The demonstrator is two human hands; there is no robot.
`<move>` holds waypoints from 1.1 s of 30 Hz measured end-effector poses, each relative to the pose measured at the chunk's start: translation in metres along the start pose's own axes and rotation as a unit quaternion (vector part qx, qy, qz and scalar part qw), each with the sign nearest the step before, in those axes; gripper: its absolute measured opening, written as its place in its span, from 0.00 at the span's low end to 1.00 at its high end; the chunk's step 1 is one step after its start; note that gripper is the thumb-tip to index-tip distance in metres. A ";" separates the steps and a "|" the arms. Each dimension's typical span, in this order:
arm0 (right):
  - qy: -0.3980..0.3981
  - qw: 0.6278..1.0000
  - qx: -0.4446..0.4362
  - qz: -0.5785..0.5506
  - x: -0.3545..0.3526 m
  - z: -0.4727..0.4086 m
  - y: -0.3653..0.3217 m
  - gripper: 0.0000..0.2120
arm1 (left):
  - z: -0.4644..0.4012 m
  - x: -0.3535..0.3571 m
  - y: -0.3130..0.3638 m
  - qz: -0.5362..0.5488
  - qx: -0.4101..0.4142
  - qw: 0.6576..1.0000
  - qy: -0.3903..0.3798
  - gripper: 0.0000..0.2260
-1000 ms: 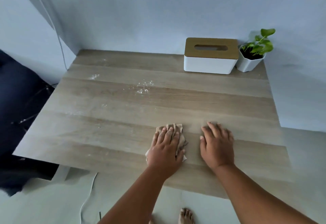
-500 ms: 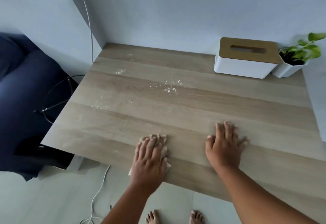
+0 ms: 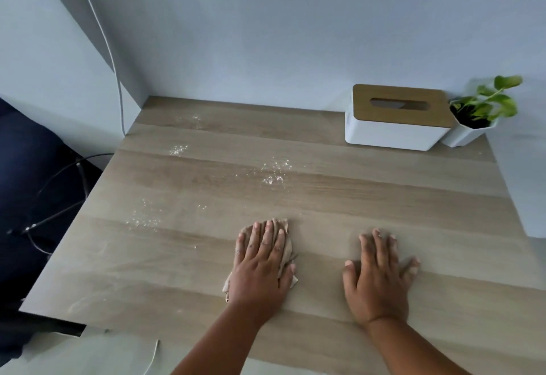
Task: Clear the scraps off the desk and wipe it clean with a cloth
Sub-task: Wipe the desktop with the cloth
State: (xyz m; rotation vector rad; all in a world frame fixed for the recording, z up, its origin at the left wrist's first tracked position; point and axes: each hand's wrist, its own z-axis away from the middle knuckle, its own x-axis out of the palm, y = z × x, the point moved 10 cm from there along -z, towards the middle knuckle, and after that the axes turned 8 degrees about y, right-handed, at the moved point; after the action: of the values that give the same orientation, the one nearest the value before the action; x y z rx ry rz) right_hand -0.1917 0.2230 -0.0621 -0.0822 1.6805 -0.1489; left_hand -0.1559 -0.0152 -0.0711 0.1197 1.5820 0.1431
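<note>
Your left hand [image 3: 260, 268] has slid the cloth [image 3: 283, 244] leftward, pressing it flat; your right hand [image 3: 379, 277] rests open on the desk [image 3: 384, 197]; crumbs [image 3: 273, 172] remain ahead.

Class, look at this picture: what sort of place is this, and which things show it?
Probably a home room: a wooden desk set in a wall corner, with a tissue box and a small potted plant.
</note>
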 end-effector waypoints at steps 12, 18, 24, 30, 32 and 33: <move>-0.023 1.000 -0.005 0.020 0.012 0.000 0.005 0.34 | 0.026 -0.015 -0.050 0.025 -0.076 0.995 0.057 0.31; -0.033 0.999 -0.007 0.029 0.010 -0.001 0.004 0.35 | -0.042 -0.005 -0.016 0.044 -0.128 0.990 0.024 0.35; -0.022 0.999 -0.009 0.024 0.005 -0.001 0.002 0.35 | -0.057 0.008 0.061 0.046 0.081 0.996 -0.007 0.33; -0.052 0.998 -0.001 0.027 0.007 -0.001 0.003 0.35 | -0.011 0.002 0.027 0.053 0.228 0.972 0.019 0.31; -0.052 0.998 0.000 0.021 0.006 -0.001 0.002 0.35 | -0.010 -0.004 -0.009 0.050 0.157 0.985 0.040 0.32; -0.052 0.998 0.000 0.021 0.007 0.000 0.002 0.35 | -0.014 -0.009 -0.029 0.046 0.104 0.992 0.052 0.31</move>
State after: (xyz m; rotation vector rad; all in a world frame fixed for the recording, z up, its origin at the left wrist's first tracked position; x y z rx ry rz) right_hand -0.1927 0.2245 -0.0689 -0.0543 1.5773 -0.1117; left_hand -0.1697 -0.0454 -0.0671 0.3531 1.6933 0.0551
